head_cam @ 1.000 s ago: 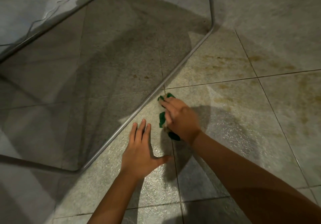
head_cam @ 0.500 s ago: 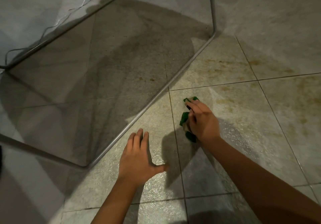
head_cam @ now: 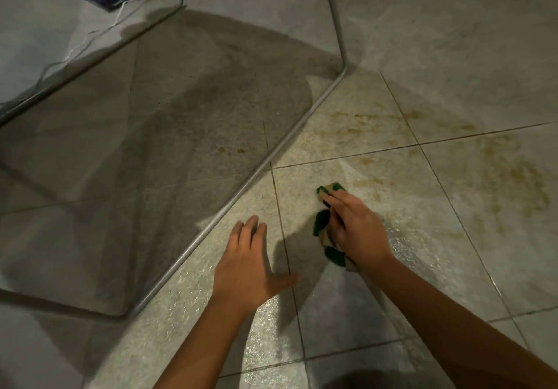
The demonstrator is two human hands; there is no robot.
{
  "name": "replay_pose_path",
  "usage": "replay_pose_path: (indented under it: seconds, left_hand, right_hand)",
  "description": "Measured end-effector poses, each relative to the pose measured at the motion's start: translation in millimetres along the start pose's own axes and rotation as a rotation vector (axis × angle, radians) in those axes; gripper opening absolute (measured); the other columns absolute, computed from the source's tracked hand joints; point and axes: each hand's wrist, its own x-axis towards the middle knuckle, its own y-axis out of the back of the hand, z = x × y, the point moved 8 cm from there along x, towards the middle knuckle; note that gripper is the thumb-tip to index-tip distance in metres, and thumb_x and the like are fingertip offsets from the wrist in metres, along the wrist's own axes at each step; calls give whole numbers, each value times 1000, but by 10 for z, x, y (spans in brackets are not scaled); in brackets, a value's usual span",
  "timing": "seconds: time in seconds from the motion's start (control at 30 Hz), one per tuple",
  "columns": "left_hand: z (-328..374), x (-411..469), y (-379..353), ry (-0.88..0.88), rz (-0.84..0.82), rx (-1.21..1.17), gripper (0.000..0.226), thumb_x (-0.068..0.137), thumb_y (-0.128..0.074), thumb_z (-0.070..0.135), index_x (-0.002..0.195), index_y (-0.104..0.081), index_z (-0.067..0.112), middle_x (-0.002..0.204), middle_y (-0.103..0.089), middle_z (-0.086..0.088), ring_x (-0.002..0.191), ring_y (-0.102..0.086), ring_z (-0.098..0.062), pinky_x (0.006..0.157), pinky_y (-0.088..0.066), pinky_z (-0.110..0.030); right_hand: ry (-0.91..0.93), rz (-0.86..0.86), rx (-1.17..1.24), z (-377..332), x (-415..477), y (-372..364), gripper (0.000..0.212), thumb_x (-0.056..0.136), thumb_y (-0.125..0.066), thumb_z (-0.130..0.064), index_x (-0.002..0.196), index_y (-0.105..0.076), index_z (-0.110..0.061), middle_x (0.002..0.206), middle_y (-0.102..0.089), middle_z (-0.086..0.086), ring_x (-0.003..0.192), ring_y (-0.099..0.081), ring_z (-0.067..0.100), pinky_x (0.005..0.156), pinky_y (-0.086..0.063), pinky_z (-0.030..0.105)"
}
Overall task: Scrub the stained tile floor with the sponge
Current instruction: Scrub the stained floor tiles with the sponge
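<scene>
Down on the tile floor [head_cam: 437, 41], the green sponge [head_cam: 321, 223] sits pinned under the right hand [head_cam: 357, 230], whose fingers [head_cam: 335, 200] curl close together over it. Brown stains [head_cam: 519, 183] spread at its 2 o'clock. At its 8 o'clock the left hand [head_cam: 246, 272] rests flat, fingers straight.

R hand [head_cam: 357, 231] on sponge [head_cam: 320, 222] — stained tile [head_cam: 453, 183]

Green sponge [head_cam: 320, 222]; grey tile floor [head_cam: 392, 283] with yellow-brown stains [head_cam: 519, 183].
</scene>
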Motion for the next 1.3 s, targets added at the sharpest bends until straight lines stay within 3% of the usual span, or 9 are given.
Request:
replay_pose_path:
  seconds: [0.2,0.37,0.43,0.57,0.63,0.73,1.07,1.17,1.3]
  left_hand:
    - [98,180,-143,-16,-81,119,125,63,-53,82,150,11,21,155,26,-2,141,25,-33,117,5,-45]
    - [96,200,-172,8,-96,106,128,59,-53,84,150,9,21,157,22,0,142,24,-33,119,1,-45]
    - [88,203,-169,14,-96,91,128,58,-52,86,150,10,22,156,23,2,142,25,-32,119,-2,-46]
    - [64,201,-184,25,-104,80,128,57,-50,88,150,12,26,155,25,5,141,27,-30,119,-2,-46]
    - [55,197,-189,26,-102,74,128,57,-50,88,150,12,26,155,26,6,141,27,-29,119,-3,-47]
    - [49,196,-202,29,-101,84,128,57,-50,88,150,12,26,155,26,7,141,28,-28,120,-5,-46]
    - [27,203,-218,38,-109,70,129,54,-49,89,149,13,28,154,28,9,140,30,-26,119,-9,-48]
    - [17,203,-222,41,-120,68,129,53,-49,89,149,14,29,154,28,10,140,30,-26,118,-11,-48]
    - [21,206,-224,34,-120,65,130,53,-50,89,149,13,28,154,27,9,140,30,-26,116,-12,-48]
  right_hand:
    - [-136,185,-59,-36,-317,175,30,86,-54,-12,113,-64,-2,112,-64,13,98,-62,28,82,-54,36]
    - [118,46,-51,-443,-182,-114,38,83,-45,-19,114,-65,-10,111,-66,7,101,-63,23,73,-56,29]
    - [202,31,-13,-517,13,-198,34,79,-60,-12,112,-65,-10,107,-68,8,95,-64,23,70,-57,28]
    - [261,-148,-196,-491,313,-296,46,71,-74,-6,115,-64,-7,125,-60,8,113,-57,22,92,-49,32]
    - [119,-95,-138,-259,293,-210,44,81,-64,-4,124,-58,-9,133,-53,10,121,-51,25,100,-42,32]
    - [-99,119,-34,28,76,64,42,78,-68,-3,119,-62,-8,118,-62,10,102,-61,26,83,-52,33]
    - [113,54,-78,-267,-33,-34,41,73,-66,-10,113,-66,-10,109,-67,8,91,-65,24,66,-57,30]
    - [60,46,-88,-88,43,-9,40,77,-67,-8,117,-64,-10,114,-65,9,98,-64,26,76,-57,35]
    - [-74,130,-103,164,-137,191,41,87,-39,-21,117,-64,-6,112,-65,10,96,-62,25,82,-54,35]
